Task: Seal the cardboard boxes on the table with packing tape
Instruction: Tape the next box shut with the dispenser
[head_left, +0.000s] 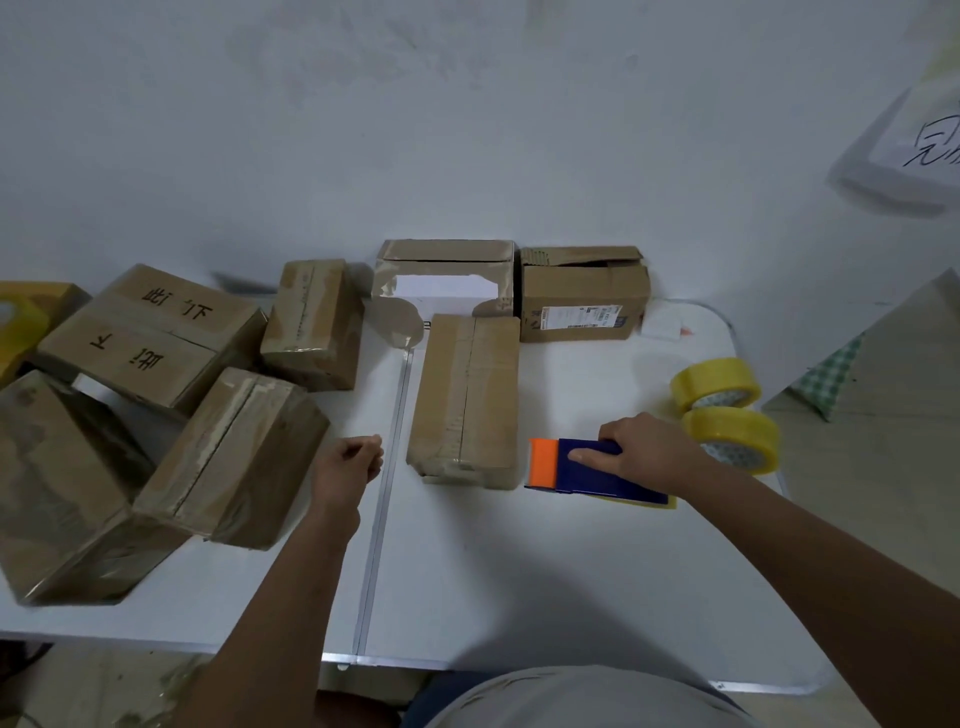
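A long cardboard box (467, 395) lies in the middle of the white table (519, 571), its top seam taped. Just right of it sits a blue tape dispenser (597, 470) with an orange blade guard and a yellow roll. My right hand (644, 447) holds the dispenser from the right, index finger laid along its top. My left hand (348, 462) hovers left of the box, fingers loosely curled, holding nothing. Behind stand two boxes, a torn one (447, 275) and a labelled one (582, 296) with raised flaps.
Several taped boxes (228, 452) crowd the table's left side, one marked with black writing (150, 332). Two yellow tape rolls (727, 410) lie near the right edge, another roll (15, 322) at far left. A metal seam (384, 493) runs down the table's middle.
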